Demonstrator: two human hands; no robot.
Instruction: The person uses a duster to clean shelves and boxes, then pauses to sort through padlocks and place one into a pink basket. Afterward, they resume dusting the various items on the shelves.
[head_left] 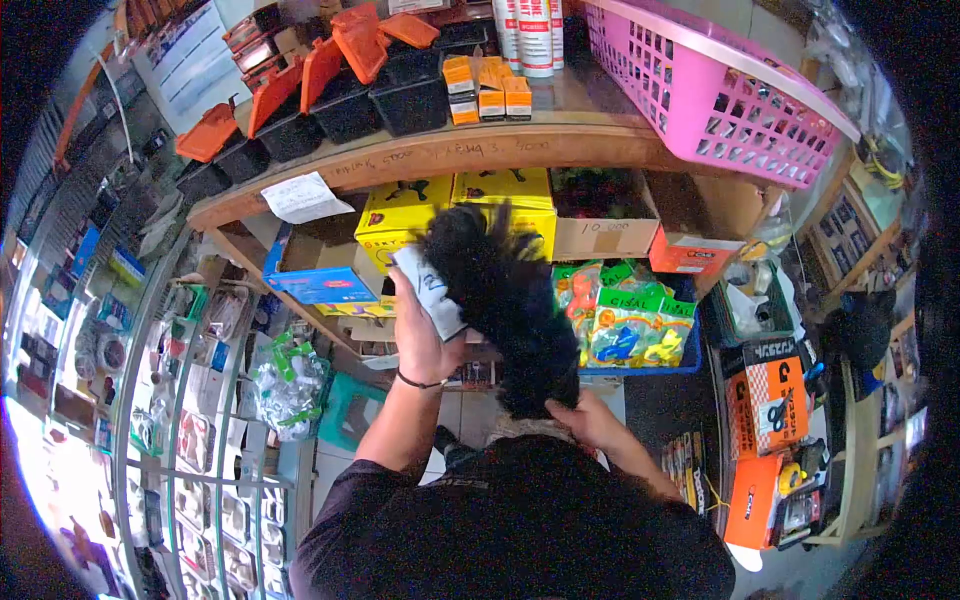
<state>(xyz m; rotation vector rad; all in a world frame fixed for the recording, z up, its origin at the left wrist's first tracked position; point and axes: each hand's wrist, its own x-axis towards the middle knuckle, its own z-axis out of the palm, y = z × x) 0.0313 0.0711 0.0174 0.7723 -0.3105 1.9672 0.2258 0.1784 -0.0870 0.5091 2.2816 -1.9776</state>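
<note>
A bushy black bristled or feathery thing [515, 310] hangs in front of my body, between my two hands. My left hand [422, 325] is raised at its left side, holding a white label or paper [430, 292] with handwriting against the black thing. At its lower end my right hand [585, 418] grips the black thing with the fingers closed. Behind it stand yellow boxes [400, 212] on the shelf under the counter.
Black bins [408, 100] with orange lids, small orange-white boxes [490, 100] and a pink basket [745, 135] stand on the wooden counter [420, 155]. Below are a blue box [318, 284] and green-topped packets [640, 325]. Glass shelving [185, 440] lines the left; orange boxes [755, 500] sit right.
</note>
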